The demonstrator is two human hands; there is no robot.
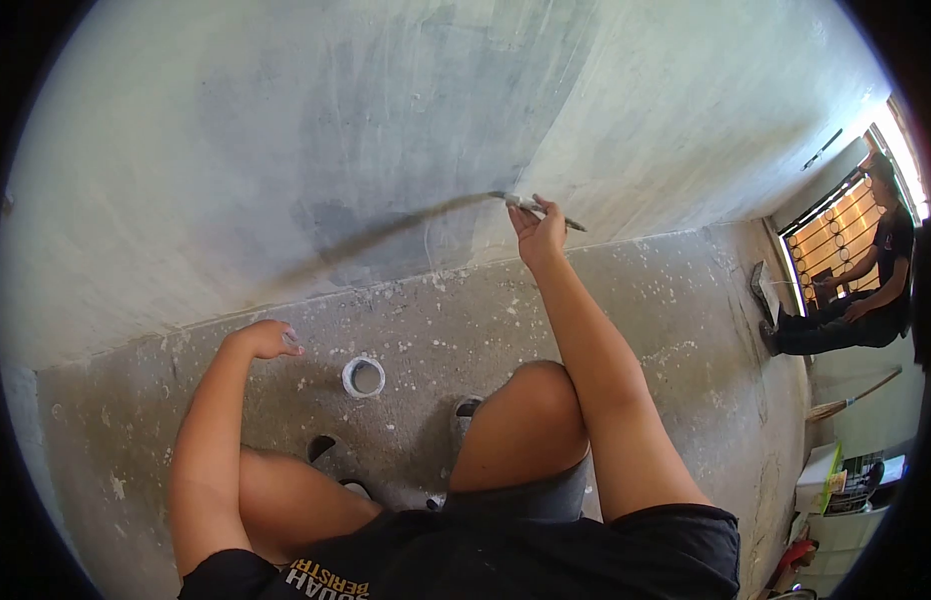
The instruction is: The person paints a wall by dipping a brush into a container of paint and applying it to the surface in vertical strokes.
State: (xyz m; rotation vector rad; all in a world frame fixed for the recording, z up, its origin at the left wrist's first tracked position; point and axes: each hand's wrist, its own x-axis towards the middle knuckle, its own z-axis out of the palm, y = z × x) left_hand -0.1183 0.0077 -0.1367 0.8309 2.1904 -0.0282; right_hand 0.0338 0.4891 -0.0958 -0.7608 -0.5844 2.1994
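Observation:
My right hand (539,234) grips a paintbrush (526,203), its dark tip at the wall (456,100) and its handle pointing out to the right. Around that tip the wall shows darker grey, wet-looking patches with streaks. Low by the wall's foot, my left hand (271,340) hangs with loosely bent fingers that are slightly apart and carry whitish smears. Nothing shows in it. To its right on the floor stands a small round pot (365,377) with a whitish rim and grey contents.
The concrete floor (666,300) is speckled with white spots. My knees and sandalled feet are close to the pot. At the far right, another person (876,270) sits near a barred window (836,235). A broom (854,397) and a white box (818,478) are below.

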